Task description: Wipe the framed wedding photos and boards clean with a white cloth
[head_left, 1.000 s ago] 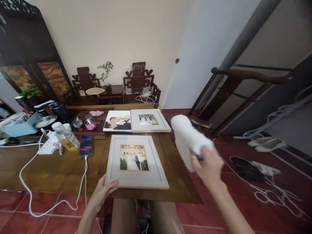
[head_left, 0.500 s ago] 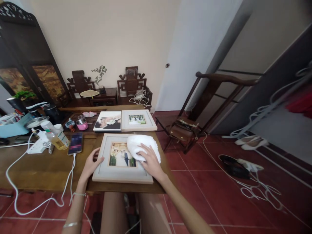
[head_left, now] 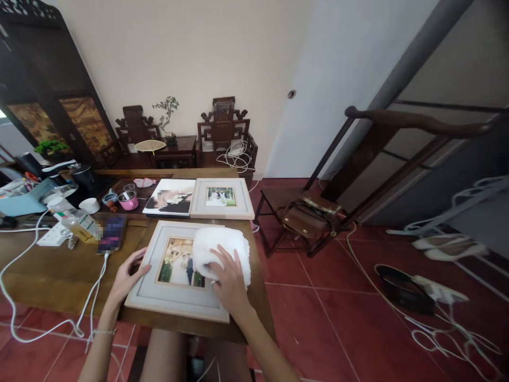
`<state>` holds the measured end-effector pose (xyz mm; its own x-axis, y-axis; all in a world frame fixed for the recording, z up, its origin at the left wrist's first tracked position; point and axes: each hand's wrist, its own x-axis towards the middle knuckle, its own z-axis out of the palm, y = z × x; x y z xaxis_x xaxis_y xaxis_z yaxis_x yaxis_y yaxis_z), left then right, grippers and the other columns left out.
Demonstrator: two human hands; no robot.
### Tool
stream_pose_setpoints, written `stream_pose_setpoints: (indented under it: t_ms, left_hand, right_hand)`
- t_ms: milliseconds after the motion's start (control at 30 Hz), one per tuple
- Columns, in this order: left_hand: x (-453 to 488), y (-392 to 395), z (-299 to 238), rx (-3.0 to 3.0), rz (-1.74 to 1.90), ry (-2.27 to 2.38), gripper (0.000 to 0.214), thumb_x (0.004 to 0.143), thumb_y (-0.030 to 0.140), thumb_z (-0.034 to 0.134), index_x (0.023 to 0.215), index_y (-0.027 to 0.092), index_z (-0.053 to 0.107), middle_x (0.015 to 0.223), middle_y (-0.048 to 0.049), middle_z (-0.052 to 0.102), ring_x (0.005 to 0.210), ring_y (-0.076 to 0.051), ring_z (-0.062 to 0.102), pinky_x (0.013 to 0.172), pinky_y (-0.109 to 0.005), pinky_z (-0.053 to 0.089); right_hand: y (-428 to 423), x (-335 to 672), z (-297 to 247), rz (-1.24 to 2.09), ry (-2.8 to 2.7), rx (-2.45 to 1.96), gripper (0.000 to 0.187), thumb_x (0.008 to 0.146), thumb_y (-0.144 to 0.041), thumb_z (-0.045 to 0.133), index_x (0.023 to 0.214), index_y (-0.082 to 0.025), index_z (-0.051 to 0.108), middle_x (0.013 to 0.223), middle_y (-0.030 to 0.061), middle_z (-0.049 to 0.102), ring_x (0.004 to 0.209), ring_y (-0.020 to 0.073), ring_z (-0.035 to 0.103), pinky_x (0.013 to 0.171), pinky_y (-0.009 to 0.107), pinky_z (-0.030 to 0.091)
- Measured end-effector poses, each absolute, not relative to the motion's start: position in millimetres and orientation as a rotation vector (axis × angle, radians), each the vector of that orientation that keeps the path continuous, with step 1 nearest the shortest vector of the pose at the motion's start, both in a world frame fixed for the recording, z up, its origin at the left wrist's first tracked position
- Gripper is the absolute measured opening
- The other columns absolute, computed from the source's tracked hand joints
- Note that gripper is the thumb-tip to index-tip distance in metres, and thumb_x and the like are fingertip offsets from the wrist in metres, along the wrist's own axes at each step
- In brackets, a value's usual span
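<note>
A pale picture frame (head_left: 143,289) with a wedding photo (head_left: 175,265) lies flat on the wooden table in front of me. My left hand (head_left: 126,278) grips the frame's left edge, thumb on top and fingers at the side. A folded white towel (head_left: 233,246) lies over the frame's right side, under my right hand (head_left: 228,278), whose fingers curl over it and press it down. The towel and hand hide the frame's right edge and part of the photo.
Behind lie another pale frame (head_left: 242,200) and a photo album (head_left: 170,196). To the left are a phone (head_left: 112,233) on a white cable, a bottle (head_left: 81,225), a power strip (head_left: 53,235) and a pink cup (head_left: 128,200). A wooden chair (head_left: 278,196) holds a brown bag (head_left: 306,220).
My view has turned to the right, so the table sits further left. The towel under my right hand has slid slightly towards me along the frame's right side. My left hand keeps its hold.
</note>
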<state>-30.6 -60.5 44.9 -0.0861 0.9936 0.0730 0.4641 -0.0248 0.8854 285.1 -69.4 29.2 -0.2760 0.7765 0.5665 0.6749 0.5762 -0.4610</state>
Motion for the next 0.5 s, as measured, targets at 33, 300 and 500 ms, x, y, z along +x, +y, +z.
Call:
stream_pose_setpoints:
  t_ms: [33, 300, 500]
  left_hand:
    - [-29.9, -60.8, 45.7, 1.537, 1.057, 1.619, 0.061, 0.073, 0.044, 0.068, 0.125, 0.016, 0.053, 0.127, -0.0126, 0.059, 0.113, -0.029, 0.056, 0.100, -0.045, 0.042]
    - [-27.8, -61.2, 48.3, 1.493, 1.079, 1.607, 0.061, 0.070, 0.044, 0.070, 0.123, 0.017, 0.055, 0.126, -0.0127, 0.059, 0.114, -0.030, 0.057, 0.100, -0.045, 0.043]
    - [-27.4, -58.3, 48.1, 1.506, 1.073, 1.583, 0.063, 0.071, 0.044, 0.069, 0.124, 0.014, 0.053, 0.119, -0.0135, 0.063, 0.110, -0.029, 0.058, 0.098, -0.046, 0.043]
  right_hand:
    - [-69.8, 284.9, 29.8, 0.165, -2.018, -1.154, 0.048, 0.055, -0.001, 0.042, 0.094, -0.021, 0.061, 0.127, 0.0085, 0.055, 0.133, 0.0270, 0.032, 0.111, 0.058, 0.009]
    - [-71.1, 284.3, 32.9, 0.147, -2.009, -1.157, 0.047, 0.055, 0.001, 0.040, 0.092, -0.020, 0.061, 0.126, 0.0084, 0.057, 0.132, 0.0278, 0.034, 0.111, 0.059, 0.010]
    - [-70.7, 286.1, 31.3, 0.141, -2.013, -1.160, 0.048, 0.057, 0.000, 0.040, 0.094, -0.020, 0.062, 0.127, 0.0087, 0.056, 0.133, 0.0262, 0.033, 0.111, 0.058, 0.013]
